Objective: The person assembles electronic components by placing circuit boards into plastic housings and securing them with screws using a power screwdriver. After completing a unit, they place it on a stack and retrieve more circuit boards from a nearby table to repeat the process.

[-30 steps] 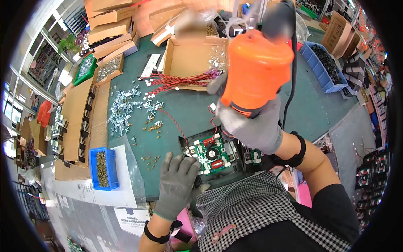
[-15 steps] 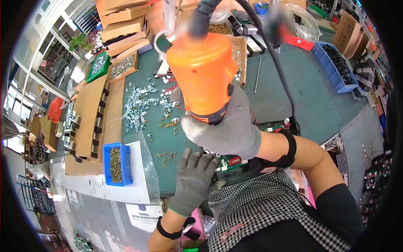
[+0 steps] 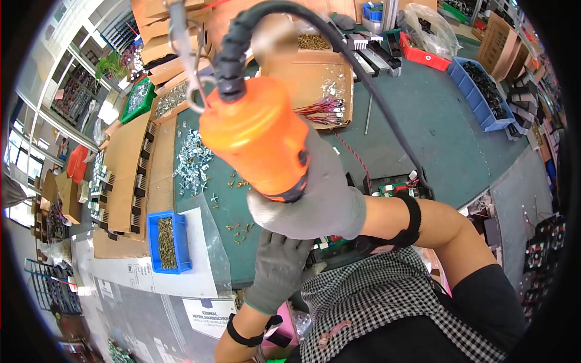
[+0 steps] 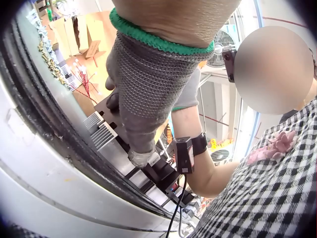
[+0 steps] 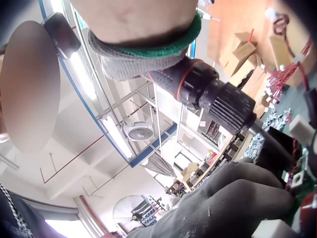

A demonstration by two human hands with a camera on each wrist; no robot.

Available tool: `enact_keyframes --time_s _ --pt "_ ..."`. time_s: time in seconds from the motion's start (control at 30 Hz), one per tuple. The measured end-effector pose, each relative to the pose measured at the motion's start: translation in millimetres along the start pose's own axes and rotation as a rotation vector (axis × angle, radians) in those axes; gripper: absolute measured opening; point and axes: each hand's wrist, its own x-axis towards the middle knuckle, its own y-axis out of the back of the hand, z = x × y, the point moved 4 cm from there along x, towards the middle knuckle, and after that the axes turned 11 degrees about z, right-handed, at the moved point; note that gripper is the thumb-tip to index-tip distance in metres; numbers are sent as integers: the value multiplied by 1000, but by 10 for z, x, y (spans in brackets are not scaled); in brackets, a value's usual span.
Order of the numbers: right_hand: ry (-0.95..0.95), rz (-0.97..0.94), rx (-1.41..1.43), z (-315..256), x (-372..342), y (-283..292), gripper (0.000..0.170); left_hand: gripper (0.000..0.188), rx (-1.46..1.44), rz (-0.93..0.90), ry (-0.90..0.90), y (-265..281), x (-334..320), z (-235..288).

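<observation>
My gloved right hand [image 3: 308, 199] grips an orange electric screwdriver [image 3: 257, 139], its top tilted to the left in the head view. In the right wrist view the screwdriver bit [image 5: 275, 144] points down among white connectors, close over the green circuit board [image 5: 302, 191]. The board lies in a black housing [image 3: 331, 256], mostly hidden by my right hand in the head view. My gloved left hand [image 3: 278, 266] holds the housing's left side, its fingers bent over the edge near the bit and its thumb [image 4: 141, 157] low at the near side.
Silvery metal clips [image 3: 192, 160] and brass screws [image 3: 242, 233] lie loose on the green mat. A blue bin [image 3: 169, 242] of screws stands left. Red-black wires [image 3: 324, 112] lie in a cardboard tray. The screwdriver's black cable [image 3: 375, 85] arches to the right, past another black housing [image 3: 393, 181].
The screwdriver has swung leftward in the head view, its top tilting left, and my right hand now covers most of the board. My left hand stays at the housing's left side.
</observation>
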Motion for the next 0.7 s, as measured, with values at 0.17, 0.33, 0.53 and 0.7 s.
enact_keyframes --time_s 0.17,0.33,0.53,0.7 --pt "17 -14 -141 -142 58 133 60 62 49 -4 -19 24 52 66" --pt "-279 63 -98 -390 503 752 50 56 51 -52 14 71 41 127" --pt "108 -473 -989 -510 417 1973 61 31 -30 8 -104 474 816 317" --pt "-759 -763 -1244 -550 -344 2832 60 28 27 -111 -385 -201 1305 790"
